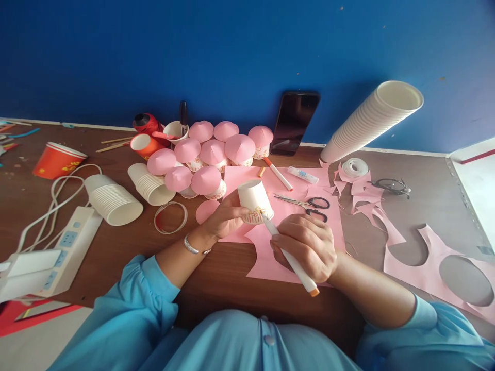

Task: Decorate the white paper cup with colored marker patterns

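My left hand (229, 214) is closed around a white paper cup (253, 195), held upside down with drawn marks near its rim. In my right hand (307, 245) is a white marker (296, 266) with an orange end, its tip at the cup's marked band. Below both hands lie pink paper sheets (266, 257). Black-handled scissors (315, 204) rest on the paper just beyond my right hand. A red-capped marker (278, 174) and a glue bottle (302, 175) lie farther back. Left of the cup stand several decorated cups with pink paper cone tops (207, 180).
A tall leaning stack of white cups (371, 121) and a phone (296, 122) rest against the blue wall. Pink scraps (406, 257), a tape roll (355, 168) and glasses (391, 186) lie right. Cup stacks (112, 198) and a power strip (71, 247) with cables are left.
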### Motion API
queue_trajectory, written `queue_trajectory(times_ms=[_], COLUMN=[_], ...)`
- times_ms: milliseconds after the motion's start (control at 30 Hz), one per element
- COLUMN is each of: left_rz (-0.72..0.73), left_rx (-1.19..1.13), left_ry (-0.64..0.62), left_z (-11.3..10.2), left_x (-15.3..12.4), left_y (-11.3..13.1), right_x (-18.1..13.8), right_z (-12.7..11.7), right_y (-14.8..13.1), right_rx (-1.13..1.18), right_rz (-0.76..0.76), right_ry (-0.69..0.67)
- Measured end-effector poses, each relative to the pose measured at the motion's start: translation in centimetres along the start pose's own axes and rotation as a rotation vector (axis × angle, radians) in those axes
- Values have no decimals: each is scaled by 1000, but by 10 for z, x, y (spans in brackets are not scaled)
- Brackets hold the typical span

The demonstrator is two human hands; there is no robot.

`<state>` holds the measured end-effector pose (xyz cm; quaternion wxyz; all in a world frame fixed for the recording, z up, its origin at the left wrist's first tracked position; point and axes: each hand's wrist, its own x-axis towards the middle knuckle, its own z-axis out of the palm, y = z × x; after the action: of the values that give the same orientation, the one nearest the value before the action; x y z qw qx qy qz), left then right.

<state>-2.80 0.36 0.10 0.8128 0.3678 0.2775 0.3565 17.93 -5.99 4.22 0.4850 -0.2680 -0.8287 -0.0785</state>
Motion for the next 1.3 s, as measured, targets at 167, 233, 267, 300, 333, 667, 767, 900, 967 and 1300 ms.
queue_trajectory(times_ms=[167, 233, 267, 300, 333, 667, 767, 900, 967, 1300], left_rz=[-99, -125, -140, -152, -160, -138, -164, -170, -170, -59], left_rx=[-125, -136, -134, -133, -137, -186, -138, -120, -112, 6], left_ry=[-91, -104, -104, -105, -105, -121, -97, -102, -93, -48], left_z=[-5, -7, -8, -9, -9, -5, -6, -11, -15, -11], left_x=[-3, -4, -4, -4, -5, -5, -5, -5, -5, 2], left_y=[4, 4, 3, 3, 3, 16, 11, 4, 1, -6], right_x=[4, 5, 6, 6, 6, 17, 20, 19, 18, 11], right_z=[-3, -3, -3, -3, -3, -11, -12, -10, -9, -9], right_y=[1, 2, 2, 2, 1, -7, -6, -4, -4, -1], right_rx=[13, 4, -4, -11, -14, 122, 131, 111, 108, 59], right_rz=[-15, -7, 2, 11, 20, 223, 273, 279, 306, 339], right_ry=[6, 14, 20, 25, 28, 78, 76, 50, 36, -4])
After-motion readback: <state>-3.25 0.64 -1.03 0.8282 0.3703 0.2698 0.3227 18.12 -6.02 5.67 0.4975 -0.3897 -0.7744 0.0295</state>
